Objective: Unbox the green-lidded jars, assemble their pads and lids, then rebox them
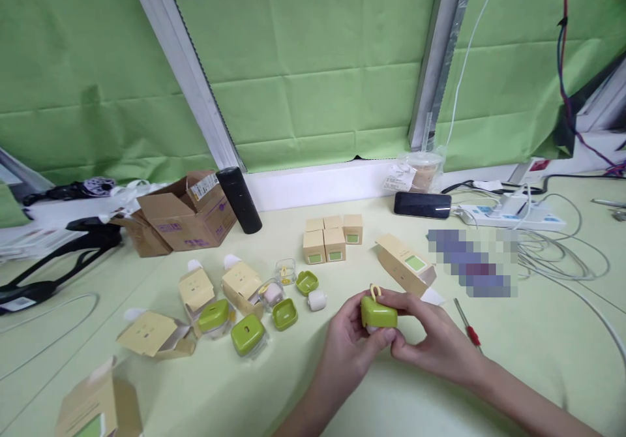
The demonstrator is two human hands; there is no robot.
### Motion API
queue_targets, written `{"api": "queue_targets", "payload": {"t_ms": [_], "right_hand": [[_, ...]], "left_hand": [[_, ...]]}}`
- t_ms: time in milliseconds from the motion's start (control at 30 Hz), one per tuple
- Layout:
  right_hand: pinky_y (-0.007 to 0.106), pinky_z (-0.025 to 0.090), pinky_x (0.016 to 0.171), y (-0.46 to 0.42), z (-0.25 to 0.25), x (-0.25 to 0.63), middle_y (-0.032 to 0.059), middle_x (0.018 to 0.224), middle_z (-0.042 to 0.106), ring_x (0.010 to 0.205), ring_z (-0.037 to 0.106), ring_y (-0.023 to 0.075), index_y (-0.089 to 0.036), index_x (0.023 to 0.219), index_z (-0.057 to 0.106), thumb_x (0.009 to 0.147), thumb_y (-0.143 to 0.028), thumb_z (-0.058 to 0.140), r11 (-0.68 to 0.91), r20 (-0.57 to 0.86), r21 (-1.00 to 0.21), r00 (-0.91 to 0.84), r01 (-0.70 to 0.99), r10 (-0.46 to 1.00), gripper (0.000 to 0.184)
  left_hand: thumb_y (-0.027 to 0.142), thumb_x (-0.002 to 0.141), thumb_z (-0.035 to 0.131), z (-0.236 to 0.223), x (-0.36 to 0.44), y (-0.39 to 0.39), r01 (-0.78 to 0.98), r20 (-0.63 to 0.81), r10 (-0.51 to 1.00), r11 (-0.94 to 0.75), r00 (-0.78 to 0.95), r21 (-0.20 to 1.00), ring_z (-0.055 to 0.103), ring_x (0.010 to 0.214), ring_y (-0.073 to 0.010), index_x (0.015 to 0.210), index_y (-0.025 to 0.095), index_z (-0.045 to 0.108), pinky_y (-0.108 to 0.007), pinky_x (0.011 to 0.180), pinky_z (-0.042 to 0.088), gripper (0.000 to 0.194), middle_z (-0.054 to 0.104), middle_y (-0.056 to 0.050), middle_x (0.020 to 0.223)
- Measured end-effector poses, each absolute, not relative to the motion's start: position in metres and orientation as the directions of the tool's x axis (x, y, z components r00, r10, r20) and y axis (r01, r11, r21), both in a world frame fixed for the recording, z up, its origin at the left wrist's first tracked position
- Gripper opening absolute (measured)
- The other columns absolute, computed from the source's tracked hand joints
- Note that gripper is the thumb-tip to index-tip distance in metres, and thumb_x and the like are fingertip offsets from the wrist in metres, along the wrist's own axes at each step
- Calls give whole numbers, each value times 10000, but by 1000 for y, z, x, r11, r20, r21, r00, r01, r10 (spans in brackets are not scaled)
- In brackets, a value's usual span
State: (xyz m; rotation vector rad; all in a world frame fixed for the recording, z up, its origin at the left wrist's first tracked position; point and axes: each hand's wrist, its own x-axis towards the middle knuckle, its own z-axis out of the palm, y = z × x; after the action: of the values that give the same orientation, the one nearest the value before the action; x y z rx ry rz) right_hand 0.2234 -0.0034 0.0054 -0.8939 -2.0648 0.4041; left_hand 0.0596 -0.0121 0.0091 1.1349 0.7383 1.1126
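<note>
both hands are closed around a small green case (pixel 379 314) held up over the table (pixel 205 398) — the left hand (pixel 348 336) grips one side with its thumb low in front, the right hand (pixel 426 330) holds the other. a yellow loop (pixel 375 291) stands on its top. to the left lie two open green shells (pixel 285 315), a white piece (pixel 317 300) and two more green-lidded cases (pixel 248 334); small cardboard boxes (pixel 334 238) cluster farther back — a screwdriver (pixel 472 334) lies near the right forearm.
</note>
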Motion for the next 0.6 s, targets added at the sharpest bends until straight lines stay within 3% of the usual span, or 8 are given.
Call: {"api": "queue_targets", "payload": {"t_ms": [233, 400, 600], "right_hand": [[276, 552, 835, -1, 9, 224, 74, 1226, 628, 1076, 634, 184, -265, 1159, 417, 748, -52, 487, 690, 542, -570, -428, 445, 724, 468], [293, 564, 801, -1, 6, 223, 68, 1160, 663, 1042, 653, 202, -265, 1168, 410, 736, -69, 497, 683, 546, -551, -412, 479, 729, 483], [327, 584, 671, -7, 2, 212, 67, 954, 726, 838, 716, 227, -242, 1117, 433, 666, -82, 473, 670, 589, -527, -344, 522, 731, 480]], "left_hand": [[251, 775, 672, 13, 62, -16, -301, 104, 936, 2, 337, 954, 554, 988, -228, 1162, 121, 525, -324, 853, 453, 434, 606, -111, 1053], [291, 777, 670, 14, 62, -15, -284, 94, 938, 5, 335, 959, 540, 923, -185, 1120, 131, 515, -287, 817, 440, 409, 579, -75, 983], [401, 826, 589, 0, 58, -17, -219, -3, 949, 76, 316, 973, 535, 799, -136, 1145, 215, 313, -293, 770, 430, 461, 523, -39, 988]]}}
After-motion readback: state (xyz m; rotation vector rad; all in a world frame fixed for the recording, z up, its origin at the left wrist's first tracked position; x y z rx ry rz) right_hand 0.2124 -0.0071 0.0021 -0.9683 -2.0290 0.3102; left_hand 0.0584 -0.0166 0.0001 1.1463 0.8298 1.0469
